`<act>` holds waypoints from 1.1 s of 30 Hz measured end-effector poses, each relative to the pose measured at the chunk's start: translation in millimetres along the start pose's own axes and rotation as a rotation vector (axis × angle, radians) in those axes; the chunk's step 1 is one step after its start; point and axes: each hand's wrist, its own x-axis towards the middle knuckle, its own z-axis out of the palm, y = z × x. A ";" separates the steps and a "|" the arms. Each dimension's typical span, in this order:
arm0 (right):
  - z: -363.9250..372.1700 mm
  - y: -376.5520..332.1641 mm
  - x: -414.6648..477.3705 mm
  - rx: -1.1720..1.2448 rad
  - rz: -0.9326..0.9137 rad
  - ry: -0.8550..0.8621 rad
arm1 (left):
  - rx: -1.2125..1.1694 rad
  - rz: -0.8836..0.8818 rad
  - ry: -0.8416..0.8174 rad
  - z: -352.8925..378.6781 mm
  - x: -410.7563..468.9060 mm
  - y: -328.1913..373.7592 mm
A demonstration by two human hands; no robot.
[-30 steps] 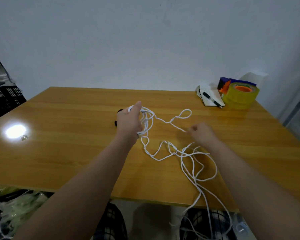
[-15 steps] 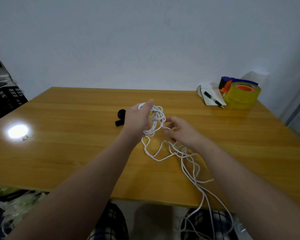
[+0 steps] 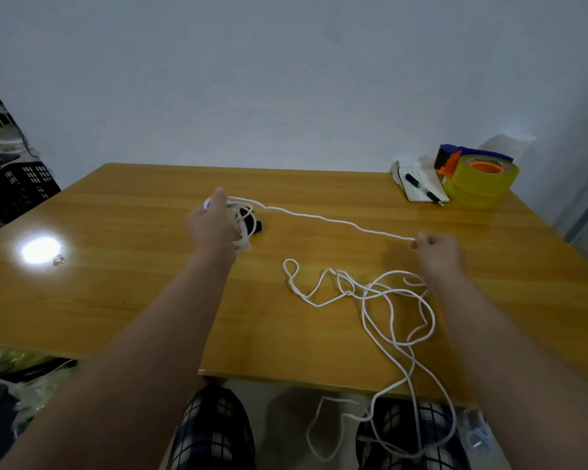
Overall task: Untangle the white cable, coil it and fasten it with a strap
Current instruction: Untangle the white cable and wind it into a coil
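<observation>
- Coils of the cable (image 3: pixel 336 221) are gripped in the curled left hand (image 3: pixel 214 228); the black strap (image 3: pixel 254 226) is partly hidden behind them.
- One strand is held taut, pinched by the right hand (image 3: pixel 438 254).
- Loose tangle is spread on the table (image 3: pixel 116 300), over the near edge.
- A notebook (image 3: pixel 426 178), pen (image 3: pixel 420 187) and tape (image 3: pixel 482 183) are seen far right.

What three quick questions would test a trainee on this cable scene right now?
1. True or false: the white cable stretches between the left hand and the right hand.
2. Where is the black strap? A) on the table by the left hand; B) in the right hand; C) not in view.
3. What lies on the notebook?
Key: 1 true; 2 A; 3 the pen.
</observation>
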 end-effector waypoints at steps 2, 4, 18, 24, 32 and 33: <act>8.0 1.9 -1.8 -0.202 -0.038 -0.086 | -0.056 -0.027 -0.139 11.0 -12.5 0.7; 13.7 -6.4 -7.3 -0.417 -0.085 -0.146 | -0.077 -0.026 -0.306 24.5 -25.3 0.6; 13.1 -57.1 -68.2 0.249 -0.502 -0.805 | -0.114 -0.098 -0.609 40.1 -40.2 21.2; 18.5 -70.6 -77.5 0.316 -0.516 -0.752 | -0.047 -0.041 -0.644 39.2 -44.5 18.8; 16.7 -77.0 -73.0 0.627 -0.395 -0.503 | 0.004 -0.010 -0.700 33.9 -42.7 21.3; 13.0 -78.5 -70.0 0.694 -0.351 -0.509 | 0.022 -0.026 -0.753 32.2 -43.3 21.0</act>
